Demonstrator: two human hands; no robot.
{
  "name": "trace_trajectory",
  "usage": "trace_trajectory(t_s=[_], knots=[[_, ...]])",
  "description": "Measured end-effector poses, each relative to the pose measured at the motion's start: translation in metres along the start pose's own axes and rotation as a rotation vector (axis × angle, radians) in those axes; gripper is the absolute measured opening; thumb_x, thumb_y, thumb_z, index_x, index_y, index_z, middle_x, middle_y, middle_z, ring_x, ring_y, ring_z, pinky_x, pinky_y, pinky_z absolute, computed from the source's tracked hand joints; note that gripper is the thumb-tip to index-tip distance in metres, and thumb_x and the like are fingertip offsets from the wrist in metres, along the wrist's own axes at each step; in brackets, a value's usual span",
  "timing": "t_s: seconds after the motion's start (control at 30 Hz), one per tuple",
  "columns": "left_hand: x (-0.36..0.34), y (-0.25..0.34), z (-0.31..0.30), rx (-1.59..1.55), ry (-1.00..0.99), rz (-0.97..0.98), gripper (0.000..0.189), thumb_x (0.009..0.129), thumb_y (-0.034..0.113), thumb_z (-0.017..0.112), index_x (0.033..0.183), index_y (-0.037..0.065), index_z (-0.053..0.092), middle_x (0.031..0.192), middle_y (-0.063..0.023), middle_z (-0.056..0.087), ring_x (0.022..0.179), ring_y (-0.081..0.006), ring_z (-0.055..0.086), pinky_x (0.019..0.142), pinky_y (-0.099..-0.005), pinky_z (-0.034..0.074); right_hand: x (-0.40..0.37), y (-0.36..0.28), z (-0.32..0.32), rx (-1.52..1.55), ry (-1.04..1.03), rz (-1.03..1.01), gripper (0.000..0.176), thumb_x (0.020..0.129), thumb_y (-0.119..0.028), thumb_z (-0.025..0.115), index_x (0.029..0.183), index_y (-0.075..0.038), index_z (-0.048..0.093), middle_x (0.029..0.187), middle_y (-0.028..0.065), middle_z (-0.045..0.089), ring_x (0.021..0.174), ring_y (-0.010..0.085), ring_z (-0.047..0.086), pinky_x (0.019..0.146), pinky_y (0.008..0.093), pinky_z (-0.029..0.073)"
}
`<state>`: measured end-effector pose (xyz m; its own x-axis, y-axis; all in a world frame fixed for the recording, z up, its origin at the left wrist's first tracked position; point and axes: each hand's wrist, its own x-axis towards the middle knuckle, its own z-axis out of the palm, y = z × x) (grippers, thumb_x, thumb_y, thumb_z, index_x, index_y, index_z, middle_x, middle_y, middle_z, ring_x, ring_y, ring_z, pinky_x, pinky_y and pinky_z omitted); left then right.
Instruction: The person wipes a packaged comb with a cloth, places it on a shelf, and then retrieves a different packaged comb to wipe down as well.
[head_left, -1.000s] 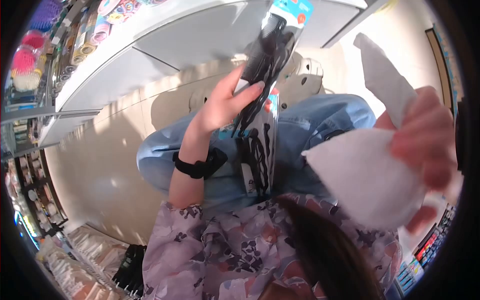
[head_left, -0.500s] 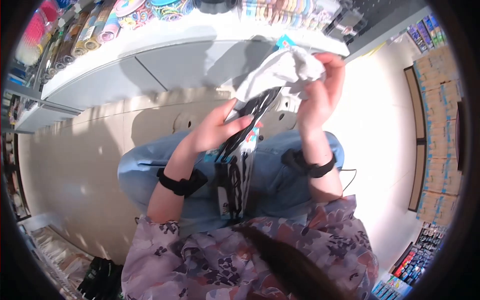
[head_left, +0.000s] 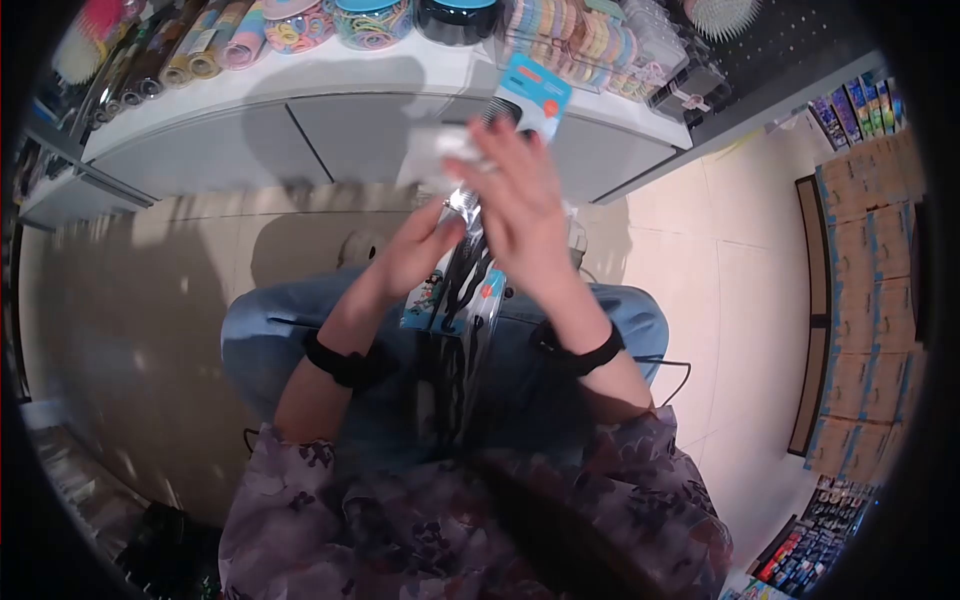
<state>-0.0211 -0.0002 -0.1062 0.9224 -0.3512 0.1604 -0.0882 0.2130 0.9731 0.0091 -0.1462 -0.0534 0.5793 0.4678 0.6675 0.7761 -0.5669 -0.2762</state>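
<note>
Across my lap lies a stack of clear packages [head_left: 455, 300] with black wavy strips and blue printed cards. My left hand [head_left: 415, 255] is closed round the upper part of these packages, thumb on top. Over their upper end my right hand [head_left: 525, 215] is smeared by motion, its fingers bent on a crumpled white cloth [head_left: 440, 150]. Beyond the fingers sticks out a blue-and-white card [head_left: 540, 95] carrying a black comb. How the comb card joins the stack is hidden behind the right hand.
Ahead, a white shelf [head_left: 400, 75] carries rolled items, tubs of hair ties [head_left: 370, 22] and a clear organizer [head_left: 580, 50]. Grey cabinet doors [head_left: 230, 150] are below. Cardboard boxes [head_left: 865, 300] line the right side. Tiled floor [head_left: 690, 270] surrounds my knees.
My right hand has swung left and down with the white cloth, from beside the packages to over them. The blue comb card now shows, where the cloth covered most of it before.
</note>
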Motion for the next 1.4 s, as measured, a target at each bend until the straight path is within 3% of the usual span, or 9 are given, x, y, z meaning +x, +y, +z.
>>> trace_trajectory(t_s=[0.1, 0.23, 0.4, 0.5, 0.73, 1.13, 1.23, 1.3, 1.4], knots=[[0.002, 0.018, 0.006, -0.321, -0.282, -0.269, 0.038, 0.088, 0.011, 0.042, 0.123, 0.001, 0.033, 0.096, -0.0093, 0.058, 0.087, -0.0127, 0.054, 0.078, -0.0276, 0.043, 0.0, 0.039, -0.013, -0.083, 0.175, 0.141, 0.039, 0.073, 0.004, 0.047, 0.108, -0.009, 0.056, 0.119, 0.0129, 0.049, 0.112, 0.031, 0.044, 0.097, 0.0408, 0.031], [0.004, 0.015, 0.013, -0.251, -0.354, -0.268, 0.04, 0.086, 0.012, 0.047, 0.122, 0.002, 0.032, 0.095, -0.0131, 0.059, 0.086, -0.0154, 0.057, 0.076, -0.0293, 0.045, -0.003, 0.053, -0.018, 0.095, 0.325, 0.31, 0.035, 0.076, 0.003, 0.046, 0.108, -0.008, 0.055, 0.117, 0.0153, 0.049, 0.112, 0.033, 0.043, 0.096, 0.0421, 0.03], [0.005, 0.013, 0.005, -0.25, -0.258, -0.251, 0.043, 0.079, 0.007, 0.056, 0.116, -0.001, 0.036, 0.095, -0.0132, 0.059, 0.086, -0.0168, 0.057, 0.077, -0.0303, 0.045, -0.005, 0.026, -0.013, 0.035, -0.015, 0.048, 0.038, 0.072, 0.001, 0.051, 0.107, -0.014, 0.056, 0.111, 0.008, 0.054, 0.11, 0.0255, 0.046, 0.096, 0.0415, 0.032], [0.006, 0.009, 0.006, -0.32, -0.365, -0.325, 0.042, 0.08, 0.007, 0.056, 0.116, -0.001, 0.037, 0.095, -0.0137, 0.059, 0.085, -0.0168, 0.057, 0.077, -0.0301, 0.045, -0.004, 0.031, -0.025, -0.105, 0.086, 0.137, 0.038, 0.074, 0.0, 0.051, 0.108, -0.015, 0.056, 0.111, 0.0072, 0.054, 0.113, 0.0234, 0.044, 0.097, 0.0419, 0.03], [0.003, 0.022, 0.013, -0.253, -0.43, -0.376, 0.041, 0.079, 0.006, 0.058, 0.115, -0.003, 0.039, 0.093, -0.0122, 0.059, 0.084, -0.0157, 0.057, 0.078, -0.0282, 0.044, -0.013, 0.06, -0.044, 0.244, 0.31, 0.727, 0.026, 0.086, -0.017, 0.045, 0.109, -0.009, 0.052, 0.071, 0.0082, 0.058, 0.063, 0.0142, 0.059, 0.056, 0.0246, 0.043], [0.0, 0.016, 0.007, -0.187, -0.466, -0.441, 0.028, 0.086, 0.008, 0.046, 0.112, -0.003, 0.042, 0.093, -0.0088, 0.058, 0.084, -0.014, 0.056, 0.077, -0.0269, 0.044, -0.016, 0.067, -0.034, 0.298, 0.144, 0.893, 0.042, 0.084, -0.038, 0.047, 0.068, -0.001, 0.058, 0.047, 0.0033, 0.047, 0.039, 0.0126, 0.041, 0.044, 0.0289, 0.035], [-0.003, 0.009, 0.006, -0.24, -0.476, -0.414, 0.03, 0.09, 0.014, 0.037, 0.114, -0.003, 0.041, 0.094, -0.009, 0.057, 0.086, -0.0141, 0.055, 0.078, -0.0264, 0.044, -0.017, 0.067, -0.028, 0.372, 0.177, 0.889, 0.045, 0.084, -0.039, 0.047, 0.063, -0.001, 0.057, 0.044, 0.0041, 0.045, 0.04, 0.0124, 0.042, 0.044, 0.028, 0.036], [-0.003, 0.006, 0.006, -0.232, -0.449, -0.363, 0.066, 0.085, 0.053, 0.034, 0.116, -0.006, 0.039, 0.094, -0.0161, 0.058, 0.085, -0.022, 0.059, 0.077, -0.0315, 0.046, -0.017, 0.065, -0.024, 0.433, 0.242, 0.899, 0.04, 0.084, -0.038, 0.048, 0.071, -0.002, 0.058, 0.047, 0.0046, 0.048, 0.042, 0.0123, 0.045, 0.045, 0.028, 0.037], [-0.003, 0.015, 0.013, -0.294, -0.327, -0.541, 0.075, 0.084, 0.059, 0.02, 0.115, -0.006, 0.04, 0.091, -0.0176, 0.059, 0.082, -0.0246, 0.06, 0.073, -0.0336, 0.049, -0.014, 0.064, -0.023, 0.434, 0.477, 0.7, 0.022, 0.079, -0.02, 0.057, 0.095, -0.006, 0.057, 0.063, 0.0076, 0.056, 0.056, 0.0157, 0.054, 0.053, 0.0281, 0.041]])
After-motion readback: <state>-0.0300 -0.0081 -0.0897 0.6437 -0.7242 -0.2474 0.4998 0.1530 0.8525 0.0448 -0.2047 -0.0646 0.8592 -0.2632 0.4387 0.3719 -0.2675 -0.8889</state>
